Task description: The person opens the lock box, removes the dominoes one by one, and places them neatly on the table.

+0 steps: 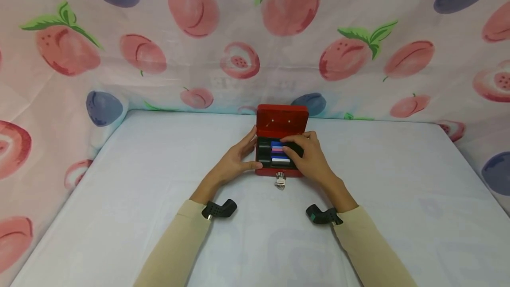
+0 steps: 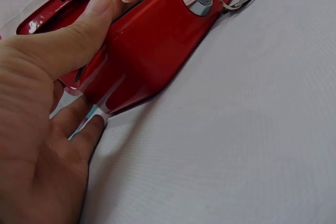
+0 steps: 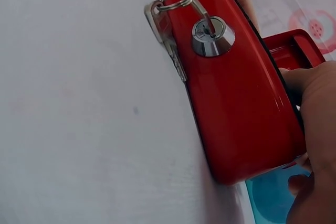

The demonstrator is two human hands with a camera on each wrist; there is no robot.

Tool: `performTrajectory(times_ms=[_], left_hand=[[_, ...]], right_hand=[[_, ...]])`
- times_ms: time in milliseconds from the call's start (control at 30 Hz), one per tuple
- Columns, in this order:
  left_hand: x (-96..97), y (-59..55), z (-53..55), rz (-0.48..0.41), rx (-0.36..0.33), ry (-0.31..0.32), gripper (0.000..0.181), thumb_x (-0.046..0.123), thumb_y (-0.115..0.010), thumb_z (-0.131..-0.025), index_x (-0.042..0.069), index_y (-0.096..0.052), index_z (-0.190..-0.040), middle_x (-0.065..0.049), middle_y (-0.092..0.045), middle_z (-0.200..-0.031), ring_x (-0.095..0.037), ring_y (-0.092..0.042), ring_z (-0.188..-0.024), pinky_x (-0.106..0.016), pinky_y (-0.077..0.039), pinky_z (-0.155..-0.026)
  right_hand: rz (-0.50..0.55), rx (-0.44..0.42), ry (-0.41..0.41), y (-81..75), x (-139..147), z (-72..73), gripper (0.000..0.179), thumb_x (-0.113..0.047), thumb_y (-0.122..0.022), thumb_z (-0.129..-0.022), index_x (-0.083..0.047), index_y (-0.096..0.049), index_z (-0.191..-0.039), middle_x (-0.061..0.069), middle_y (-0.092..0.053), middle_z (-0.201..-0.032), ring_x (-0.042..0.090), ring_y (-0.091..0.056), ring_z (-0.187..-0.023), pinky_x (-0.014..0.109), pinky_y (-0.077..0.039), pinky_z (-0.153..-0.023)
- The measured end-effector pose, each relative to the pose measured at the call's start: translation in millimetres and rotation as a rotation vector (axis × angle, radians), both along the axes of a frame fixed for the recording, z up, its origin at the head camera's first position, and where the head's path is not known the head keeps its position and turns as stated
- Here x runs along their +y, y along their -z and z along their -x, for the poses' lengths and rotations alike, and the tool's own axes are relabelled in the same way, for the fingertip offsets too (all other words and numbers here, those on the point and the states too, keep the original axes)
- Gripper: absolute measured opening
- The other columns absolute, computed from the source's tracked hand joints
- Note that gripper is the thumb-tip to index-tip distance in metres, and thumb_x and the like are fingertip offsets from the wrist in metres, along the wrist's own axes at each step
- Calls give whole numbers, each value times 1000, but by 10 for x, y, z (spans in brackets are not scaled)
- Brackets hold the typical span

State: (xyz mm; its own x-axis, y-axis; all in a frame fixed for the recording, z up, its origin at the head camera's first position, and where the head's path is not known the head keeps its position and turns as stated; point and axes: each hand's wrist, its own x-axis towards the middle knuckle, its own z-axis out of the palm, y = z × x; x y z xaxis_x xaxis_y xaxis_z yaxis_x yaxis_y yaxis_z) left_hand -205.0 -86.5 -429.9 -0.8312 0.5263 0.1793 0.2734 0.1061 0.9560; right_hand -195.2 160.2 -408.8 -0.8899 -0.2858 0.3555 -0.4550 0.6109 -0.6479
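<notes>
A red metal cash box (image 1: 268,172) stands on the table with its lid (image 1: 282,121) raised and a black tray (image 1: 264,149) inside. Several small blue, pink and white bars (image 1: 280,160) lie across the tray; their exact kind is too small to tell. My left hand (image 1: 234,161) holds the box at its left side, thumb over the front corner (image 2: 68,45) and fingers along the outer wall. Reaching in from the right, my right hand (image 1: 312,156) pinches the right end of a blue-and-pink bar (image 1: 276,149) between thumb and index finger. Its fingertips are mostly hidden in the right wrist view.
Keys on a ring (image 3: 167,30) hang from the silver lock (image 3: 211,36) on the box's front. White cloth (image 1: 159,216) covers the table. Behind the box rises a fruit-patterned curtain (image 1: 239,87). Each wrist wears a black camera band (image 1: 217,209).
</notes>
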Motion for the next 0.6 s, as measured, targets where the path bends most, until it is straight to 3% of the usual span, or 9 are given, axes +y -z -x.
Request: performTrajectory(times_ms=[600], left_hand=[[-2, 15, -8, 5, 5, 0, 96, 6, -75, -82, 27, -14, -155, 3, -21, -156, -23, -33, -137, -35, -28, -111]], right_hand=[[-69, 9, -32, 2, -29, -13, 24, -18, -66, -91, -13, -68, -114, 8, -66, -117, 24, -39, -101, 45, -38, -83]])
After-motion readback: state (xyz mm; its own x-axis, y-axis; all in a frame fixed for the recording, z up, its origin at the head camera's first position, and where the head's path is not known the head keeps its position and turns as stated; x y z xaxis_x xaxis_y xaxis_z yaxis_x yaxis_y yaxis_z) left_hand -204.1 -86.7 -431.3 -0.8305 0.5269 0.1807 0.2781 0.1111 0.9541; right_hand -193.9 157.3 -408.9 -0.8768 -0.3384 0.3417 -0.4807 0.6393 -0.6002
